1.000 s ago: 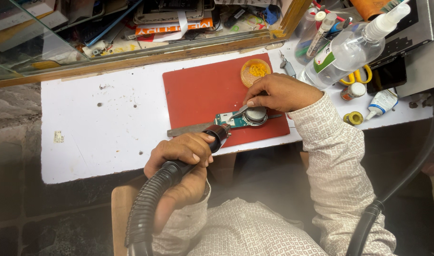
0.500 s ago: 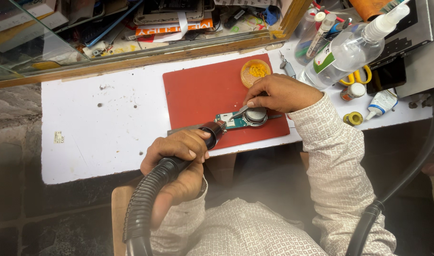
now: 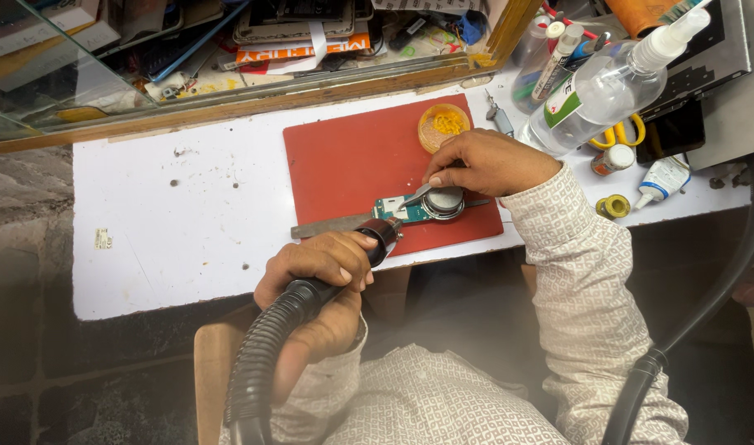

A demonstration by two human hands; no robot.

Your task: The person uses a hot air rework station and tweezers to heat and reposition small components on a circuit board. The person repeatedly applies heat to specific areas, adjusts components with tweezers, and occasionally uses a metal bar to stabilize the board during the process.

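- Head view looks down on a white table [image 3: 187,239] with a red mat [image 3: 352,165] on it.
- A small green board [image 3: 410,210] lies at the near edge of the mat, next to a round metal part [image 3: 444,200].
- Left hand [image 3: 319,272] is closed tight around a black hot-air tool [image 3: 369,243] with a ribbed hose [image 3: 262,363]. Its tip is just beside the left end of the board.
- Right hand [image 3: 488,161] is pinched shut on thin tweezers [image 3: 418,194] that touch the board.
- To do this well, I think the tip should stay close to the board without bumping it, and the tweezers should press softly so the board does not slide.
- A flat metal strip [image 3: 332,226] lies by the tip and could get in the way.
- A clear bottle [image 3: 599,91] leans near the right hand, so a big move could knock it.
- A small yellow tub [image 3: 443,125] sits on the mat behind the right hand.
- Yellow scissors [image 3: 620,136], a glue bottle [image 3: 661,177] and a tape roll [image 3: 614,206] sit far to the right, out of the way.
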